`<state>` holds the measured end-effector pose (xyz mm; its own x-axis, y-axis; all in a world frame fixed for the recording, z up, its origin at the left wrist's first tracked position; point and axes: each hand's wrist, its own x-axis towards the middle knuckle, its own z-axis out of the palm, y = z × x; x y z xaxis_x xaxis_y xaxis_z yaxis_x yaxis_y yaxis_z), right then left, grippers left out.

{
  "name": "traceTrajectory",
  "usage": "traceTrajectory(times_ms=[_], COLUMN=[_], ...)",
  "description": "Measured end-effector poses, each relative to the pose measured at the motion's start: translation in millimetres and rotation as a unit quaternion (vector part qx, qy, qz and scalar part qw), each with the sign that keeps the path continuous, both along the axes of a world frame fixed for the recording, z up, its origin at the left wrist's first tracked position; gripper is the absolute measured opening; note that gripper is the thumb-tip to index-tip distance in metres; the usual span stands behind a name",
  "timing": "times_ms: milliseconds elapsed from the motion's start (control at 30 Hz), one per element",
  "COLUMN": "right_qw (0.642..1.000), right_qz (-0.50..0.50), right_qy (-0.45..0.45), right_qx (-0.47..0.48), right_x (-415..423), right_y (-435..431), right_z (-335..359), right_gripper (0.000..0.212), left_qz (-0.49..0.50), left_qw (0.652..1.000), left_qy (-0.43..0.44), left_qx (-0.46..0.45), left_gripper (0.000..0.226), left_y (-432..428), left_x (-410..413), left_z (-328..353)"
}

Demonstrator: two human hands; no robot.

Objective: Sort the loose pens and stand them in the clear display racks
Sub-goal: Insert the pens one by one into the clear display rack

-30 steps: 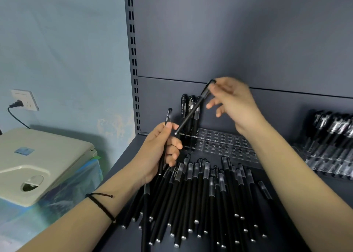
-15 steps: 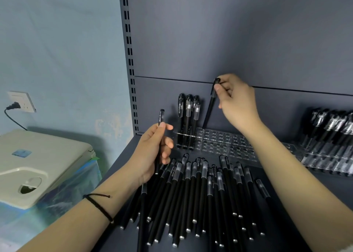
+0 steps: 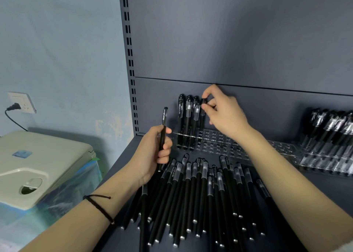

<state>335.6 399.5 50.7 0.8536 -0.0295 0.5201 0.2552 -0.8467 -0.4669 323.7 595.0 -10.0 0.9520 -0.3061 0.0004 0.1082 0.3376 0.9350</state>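
Dark grey shelving is filling the view, and its shelf (image 3: 309,198) is carrying the whole job. Only a start is showing on the near clear rack (image 3: 215,142): a few standing pens (image 3: 188,116) are sitting at its left end, while most of its holes are lying vacant. The right grip (image 3: 223,114) is pinching the cap of another pen (image 3: 202,118), upright and just beside those; whether its tip is seated I cannot tell. The left grip (image 3: 150,154) is clasping a spare pen (image 3: 163,129) upright. A far rack (image 3: 324,137) on the right is looking full. The bulk is waiting: loose pens (image 3: 200,194) are lying fanned across the shelf, slim, matte black, silver-tipped, with clear-banded caps.
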Motion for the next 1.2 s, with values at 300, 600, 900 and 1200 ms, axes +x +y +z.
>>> traceTrajectory(times_ms=[300,600,900,1200], right_qw=[0.994,0.989,0.933,0.947], right_qz=[0.062,0.12,0.183,0.042], right_qy=[-0.029,0.021,0.07,-0.195], right_qx=[0.086,0.081,0.302,0.252], right_x=[-21,-22,-28,-11], right_y=[29,34,47,1], right_z=[19,19,15,27], right_gripper=[0.015,0.013,0.015,0.027], left_qz=[-0.022,0.051,0.04,0.111], left_qw=[0.992,0.967,0.954,0.623], left_qy=[-0.124,-0.233,-0.27,-0.392], left_qx=[0.03,0.088,0.124,0.667], left_gripper=[0.017,0.014,0.018,0.033], left_y=[-3,-7,-9,6], left_x=[-7,-16,-12,-1], left_z=[0,0,-5,-19])
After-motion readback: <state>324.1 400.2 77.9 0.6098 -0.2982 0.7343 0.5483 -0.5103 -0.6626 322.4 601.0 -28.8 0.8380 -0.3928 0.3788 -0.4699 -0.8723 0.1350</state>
